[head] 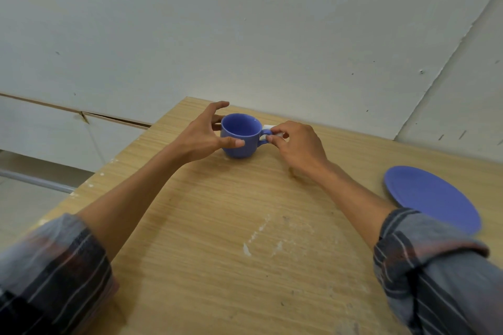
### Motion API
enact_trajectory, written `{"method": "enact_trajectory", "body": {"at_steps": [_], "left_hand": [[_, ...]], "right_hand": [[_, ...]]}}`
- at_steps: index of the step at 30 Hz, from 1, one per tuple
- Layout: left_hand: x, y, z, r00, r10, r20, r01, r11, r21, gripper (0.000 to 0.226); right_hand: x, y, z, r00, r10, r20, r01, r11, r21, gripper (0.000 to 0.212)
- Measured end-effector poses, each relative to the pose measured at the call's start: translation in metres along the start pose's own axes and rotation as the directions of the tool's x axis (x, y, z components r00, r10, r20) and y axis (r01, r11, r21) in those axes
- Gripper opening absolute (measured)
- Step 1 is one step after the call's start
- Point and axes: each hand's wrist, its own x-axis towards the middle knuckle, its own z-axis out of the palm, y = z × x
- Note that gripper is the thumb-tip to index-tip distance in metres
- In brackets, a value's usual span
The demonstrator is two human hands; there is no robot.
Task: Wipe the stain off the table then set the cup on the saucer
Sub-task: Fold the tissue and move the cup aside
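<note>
So the biggest thing here is the light wood-grain laminate table (190, 239), pushed into a corner of pale grey-white walls (245, 22). The tabletop has whitish smears and specks (254, 236) in the middle-near area, plus a few small dark flecks around them.

Next down in size: two forearms reaching in from the bottom corners, both with rolled-up dark plaid sleeves (435, 266) bunched near the elbows.

Then the flat round blue saucer (432, 198), sitting on the table's right side near the edge, partly tucked behind the right sleeve. It's well apart from the cup, with the right forearm running between them.

The short rounded blue ceramic cup (239, 134) stands upright on the table toward the far end, close to the wall, opening up, handle pointing right. Looks empty inside.

The left hand (204, 134) is cupped around the cup's left side, thumb pressed on the front of the body, fingers curled and spread around the back. The upper finger looks lifted off it, so it's a loose hold.

The right hand (296, 144) pinches the cup's handle between thumb and fingertips, and there's a small white scrap (268, 127), tissue or cloth, can't tell which, peeking out from under the fingers right by the handle.
</note>
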Motion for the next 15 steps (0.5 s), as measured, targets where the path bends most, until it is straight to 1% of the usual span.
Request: {"method": "enact_trajectory", "body": {"at_steps": [6, 8, 9, 11, 13, 15], "left_hand": [[0.000, 0.004, -0.003, 0.998, -0.058, 0.033, 0.057, 0.998, 0.022, 0.106], [-0.003, 0.010, -0.003, 0.997, -0.064, 0.035, 0.062, 0.997, 0.047, 0.107], [-0.006, 0.014, -0.003, 0.999, -0.050, 0.003, 0.050, 0.997, 0.063, 0.104], [-0.012, 0.025, -0.001, 0.991, 0.023, -0.133, -0.011, 0.996, 0.090, 0.086], [-0.020, 0.041, 0.004, 0.958, 0.151, -0.245, -0.127, 0.986, 0.109, 0.063], [-0.029, 0.063, 0.014, 0.936, 0.245, -0.252, -0.223, 0.968, 0.114, 0.042]], "right_hand": [[-0.002, -0.005, -0.006, 0.999, 0.006, 0.042, -0.008, 0.999, 0.036, 0.022], [-0.005, -0.004, -0.013, 0.999, 0.038, 0.007, -0.039, 0.993, 0.107, 0.025], [-0.008, -0.003, -0.018, 0.998, 0.063, -0.018, -0.059, 0.985, 0.165, 0.024], [-0.015, -0.004, -0.031, 0.991, 0.118, -0.057, -0.097, 0.954, 0.283, 0.022], [-0.022, -0.005, -0.047, 0.987, 0.153, -0.057, -0.118, 0.908, 0.402, 0.024], [-0.033, -0.010, -0.065, 0.988, 0.153, -0.037, -0.114, 0.859, 0.500, 0.029]]}}
